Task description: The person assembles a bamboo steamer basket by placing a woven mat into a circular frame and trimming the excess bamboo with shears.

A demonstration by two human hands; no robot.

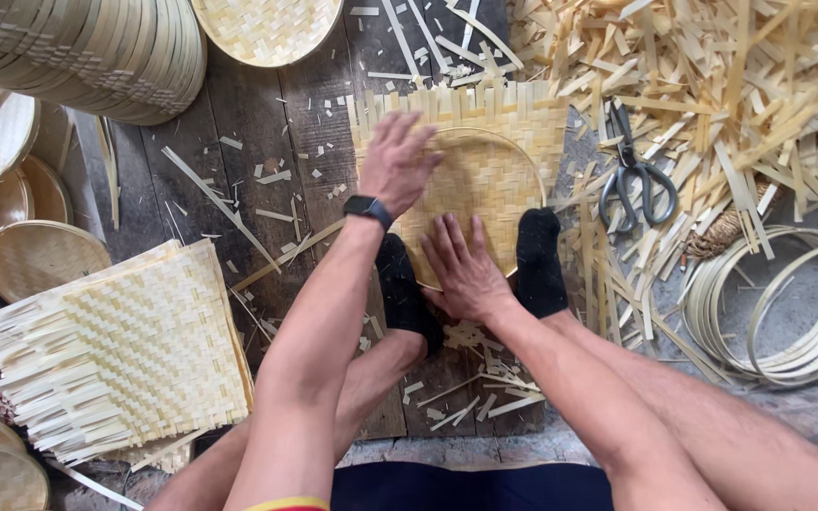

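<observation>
A square woven bamboo mat (485,123) lies on the dark wooden boards with a thin round bamboo hoop (523,156) on top of it. My left hand (397,163), with a black watch on its wrist, presses flat on the mat's left side, fingers spread. My right hand (463,267) lies flat on the mat's near edge, fingers apart. Both my feet in black socks (539,265) pin the mat's near edge, one on each side of the right hand. Neither hand grips anything.
A stack of flat woven mats (134,350) lies at the left. Finished round trays (40,255) pile along the left edge and top. Scissors (634,175) rest on bamboo strip offcuts (731,85) at the right, with several loose bamboo hoops (788,303) nearby.
</observation>
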